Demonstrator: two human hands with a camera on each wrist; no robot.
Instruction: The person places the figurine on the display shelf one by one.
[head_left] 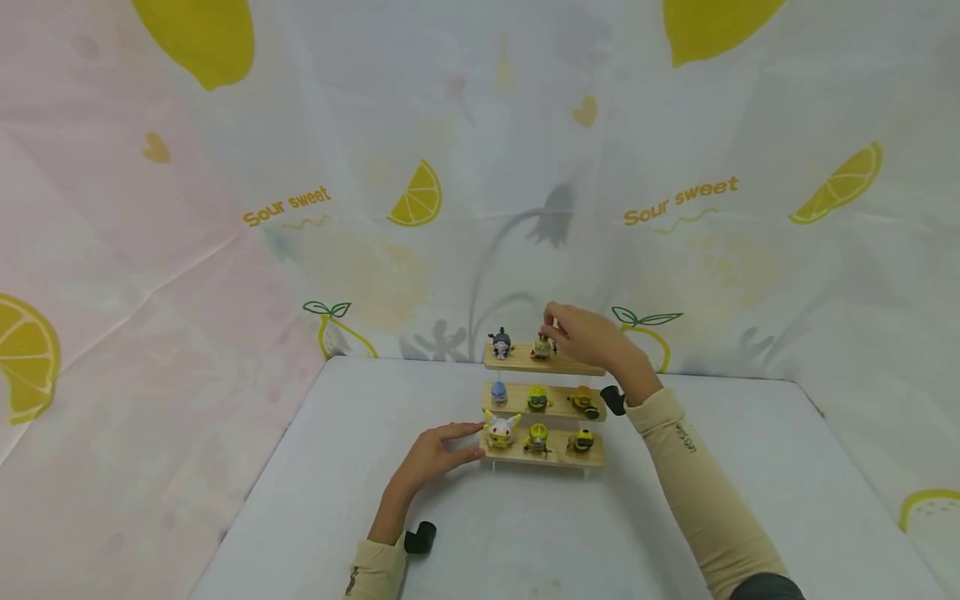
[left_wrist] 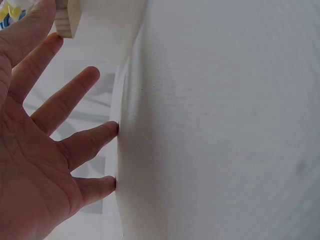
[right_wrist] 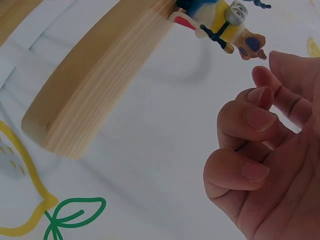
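Note:
In the head view my right hand [head_left: 588,335] is at a minion figurine [head_left: 542,347] on the top wooden shelf. Its fingers are loosely bent; in the right wrist view the fingertips are just beside the pointed top of the figurine [right_wrist: 230,20], with a slight gap. My left hand [head_left: 435,454] has its fingers spread at the left end of the bottom shelf [head_left: 592,457], thumb and forefinger at the wood. Beside that hand sits a white-eared figurine [head_left: 500,430]. A dark-haired figurine [head_left: 501,343] stands left on the top shelf [head_left: 504,362].
The middle shelf [head_left: 521,408] bears a small blue figurine [head_left: 498,393], a yellow one with dark goggles [head_left: 537,398] and an orange-topped one [head_left: 582,401]. More yellow figurines [head_left: 537,437] stand on the bottom shelf. The stepped rack rests on a white table [head_left: 360,433] before a lemon-print cloth [head_left: 480,125].

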